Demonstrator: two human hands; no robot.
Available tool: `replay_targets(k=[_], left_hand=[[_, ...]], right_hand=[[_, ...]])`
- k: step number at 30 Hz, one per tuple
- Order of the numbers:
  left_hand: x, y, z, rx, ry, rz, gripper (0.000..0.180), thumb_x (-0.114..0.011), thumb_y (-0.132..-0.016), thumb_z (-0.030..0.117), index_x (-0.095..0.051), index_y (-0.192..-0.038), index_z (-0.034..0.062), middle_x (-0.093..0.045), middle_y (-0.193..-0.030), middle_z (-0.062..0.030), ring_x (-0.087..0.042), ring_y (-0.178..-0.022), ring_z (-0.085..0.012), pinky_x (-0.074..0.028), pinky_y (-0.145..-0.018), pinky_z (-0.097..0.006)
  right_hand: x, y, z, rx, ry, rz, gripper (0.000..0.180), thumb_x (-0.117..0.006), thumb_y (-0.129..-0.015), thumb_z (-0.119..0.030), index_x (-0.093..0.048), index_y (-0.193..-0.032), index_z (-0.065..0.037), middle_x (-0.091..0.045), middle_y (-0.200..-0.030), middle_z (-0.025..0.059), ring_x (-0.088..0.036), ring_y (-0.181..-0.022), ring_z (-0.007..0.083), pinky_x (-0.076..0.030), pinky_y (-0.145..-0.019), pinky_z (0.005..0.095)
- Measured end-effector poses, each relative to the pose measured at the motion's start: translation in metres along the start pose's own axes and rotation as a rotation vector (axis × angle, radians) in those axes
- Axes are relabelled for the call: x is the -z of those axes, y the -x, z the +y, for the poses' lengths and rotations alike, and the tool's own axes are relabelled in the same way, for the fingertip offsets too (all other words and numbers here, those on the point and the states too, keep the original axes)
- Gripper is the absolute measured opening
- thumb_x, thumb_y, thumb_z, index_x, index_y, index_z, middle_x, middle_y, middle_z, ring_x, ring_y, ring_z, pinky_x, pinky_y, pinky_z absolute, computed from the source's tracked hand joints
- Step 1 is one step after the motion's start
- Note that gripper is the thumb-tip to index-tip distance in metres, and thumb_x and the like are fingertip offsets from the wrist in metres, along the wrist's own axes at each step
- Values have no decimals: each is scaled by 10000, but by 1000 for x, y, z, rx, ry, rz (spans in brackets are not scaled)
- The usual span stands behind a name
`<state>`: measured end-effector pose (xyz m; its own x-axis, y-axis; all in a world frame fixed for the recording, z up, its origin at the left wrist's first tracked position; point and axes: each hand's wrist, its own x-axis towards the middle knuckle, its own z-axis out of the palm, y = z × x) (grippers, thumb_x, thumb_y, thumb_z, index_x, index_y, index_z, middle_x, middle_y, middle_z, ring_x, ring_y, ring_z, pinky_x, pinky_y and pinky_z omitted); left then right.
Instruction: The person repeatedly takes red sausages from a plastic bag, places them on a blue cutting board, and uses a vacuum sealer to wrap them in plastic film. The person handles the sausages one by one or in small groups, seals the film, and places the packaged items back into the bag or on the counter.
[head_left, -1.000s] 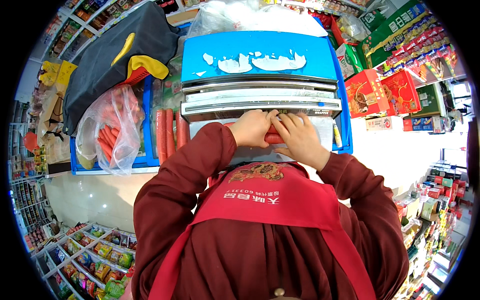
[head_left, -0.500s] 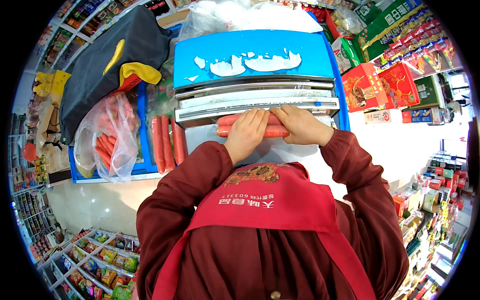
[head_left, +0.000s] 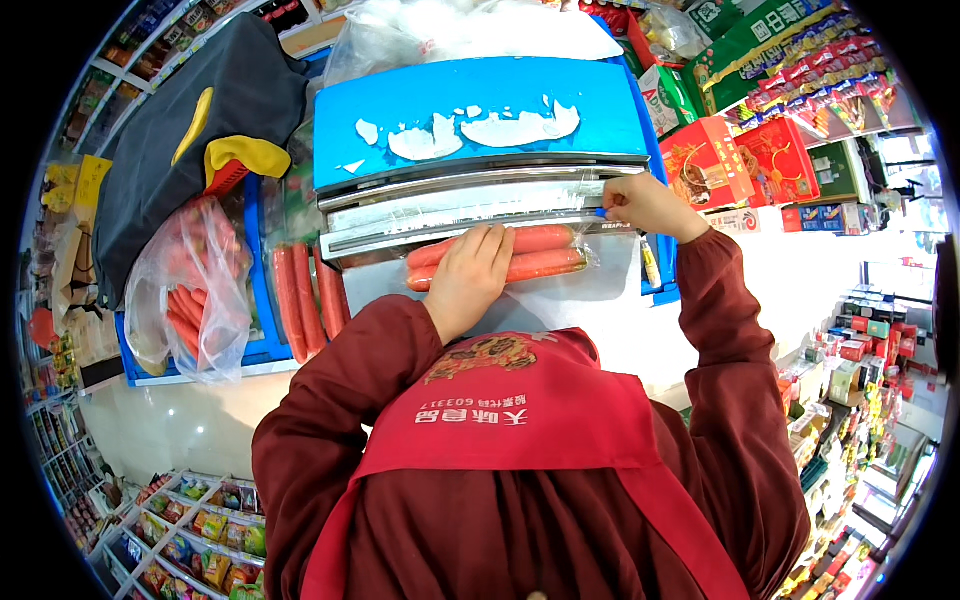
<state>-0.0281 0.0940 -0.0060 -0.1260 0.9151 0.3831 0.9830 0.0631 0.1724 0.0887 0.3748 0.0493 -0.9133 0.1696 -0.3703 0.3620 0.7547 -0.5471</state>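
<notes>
Moved: R hand (head_left: 650,205), to far right, pinching small blue plastic slider (head_left: 602,212); L hand (head_left: 474,268) alone clasps long, film-wrapped orange-red carrots (head_left: 546,263).

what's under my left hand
Two carrots in clear film, ends showing on both sides of your left hand. It hides a stretch of each, and I can't see beneath them.

Maroon long sleeves (head_left: 345,385); red apron (head_left: 560,430), golden print (head_left: 495,355).
</notes>
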Motion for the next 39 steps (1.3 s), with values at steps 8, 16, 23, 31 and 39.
replay_targets(k=[8,16,23,31,39], left_hand=[[1,-2,5,13,-31,72,453,-543,-711,83,-521,-1138,-68,-522,-1116,-172,-519,-1040,-297,-455,-887,-367],[5,-2,4,7,-11,63,332,-546,-688,98,-554,-987,-48,-521,-1021,-170,-520,-975,-304,-451,-856,-380],[6,-9,3,63,26,-4,399,-587,-665,99,-530,-1034,-42,-527,-1010,-158,-518,-962,-304,-431,-880,-381],[39,-22,-11,178,441,-114,610,-754,-632,200,-508,-1147,-14,-550,-1055,-165,-503,-1002,-337,-417,-878,-387],[82,-12,-20,529,1024,-261,657,-764,-696,242,-485,-1235,-10,-540,-1123,-141,-534,-1058,-252,-417,-909,-330]], right_hand=[[-33,-75,-94,341,80,-197,106,-643,-717,-83,-633,-768,10,-634,-714,151,-614,-656,274,-481,-616,350],[-86,-157,-193,589,51,-388,161,-577,-699,-60,-675,-806,9,-660,-688,138,-645,-639,236,-490,-609,364],[-46,-143,-192,749,-175,-267,264,-566,-849,-125,-592,-1072,12,-647,-1023,145,-628,-911,257,-486,-811,342],[66,-17,-75,372,-511,295,274,-524,-932,-251,-610,-959,8,-631,-861,35,-579,-788,106,-459,-720,240],[6,38,-95,445,-466,589,383,-660,-800,-397,-566,-871,-32,-562,-852,50,-546,-804,171,-414,-703,298]])
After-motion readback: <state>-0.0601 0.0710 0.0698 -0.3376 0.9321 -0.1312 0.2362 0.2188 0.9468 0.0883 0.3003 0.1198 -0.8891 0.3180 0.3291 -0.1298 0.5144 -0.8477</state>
